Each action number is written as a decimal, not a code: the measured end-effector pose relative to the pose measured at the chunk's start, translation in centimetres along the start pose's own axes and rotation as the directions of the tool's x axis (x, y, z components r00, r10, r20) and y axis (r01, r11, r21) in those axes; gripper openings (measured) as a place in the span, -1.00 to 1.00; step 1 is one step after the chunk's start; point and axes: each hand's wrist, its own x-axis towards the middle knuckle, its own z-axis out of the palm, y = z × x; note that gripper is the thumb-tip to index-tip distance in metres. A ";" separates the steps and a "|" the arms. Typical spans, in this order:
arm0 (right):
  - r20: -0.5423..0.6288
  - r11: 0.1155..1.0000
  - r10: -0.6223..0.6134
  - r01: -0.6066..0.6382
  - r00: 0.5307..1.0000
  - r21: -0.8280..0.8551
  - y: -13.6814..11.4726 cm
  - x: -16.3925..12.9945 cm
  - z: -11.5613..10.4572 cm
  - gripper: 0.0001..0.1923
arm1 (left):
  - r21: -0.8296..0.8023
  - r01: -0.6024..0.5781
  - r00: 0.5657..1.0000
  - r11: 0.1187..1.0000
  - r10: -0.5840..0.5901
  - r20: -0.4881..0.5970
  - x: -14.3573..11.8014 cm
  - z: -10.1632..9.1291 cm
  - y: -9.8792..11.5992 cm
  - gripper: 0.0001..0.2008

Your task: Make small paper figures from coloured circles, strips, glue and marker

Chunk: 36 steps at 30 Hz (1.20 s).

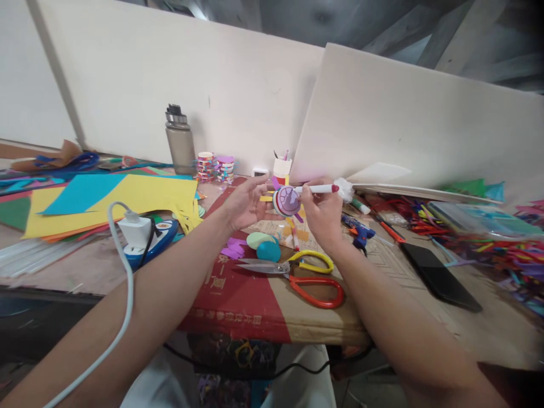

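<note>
My left hand (246, 201) holds a small round paper craft (286, 201), lilac with coloured strips sticking out around it, above the table. My right hand (322, 211) grips a white marker with a red cap (319, 188) and its tip rests on the craft's face. Below the hands lie scissors with a yellow and a red handle (304, 273), a teal egg shape (268, 251), a pale green oval (258, 240) and purple paper scraps (233, 248).
Yellow and blue paper sheets (106, 201) lie at the left, with a white plug and cable (135, 229). A grey bottle (180, 141), tape rolls (216, 167) and a cup (282, 168) stand at the back. A glue gun (359, 231), black phone (440, 276) and coloured strips (488, 243) sit right.
</note>
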 end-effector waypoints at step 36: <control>0.051 0.994 -0.099 0.101 0.994 -0.039 -0.6 0.0 -0.2 -0.91 | 0.193 -0.154 0.985 0.969 0.167 -0.051 0.5 0.7 -1.2 -0.72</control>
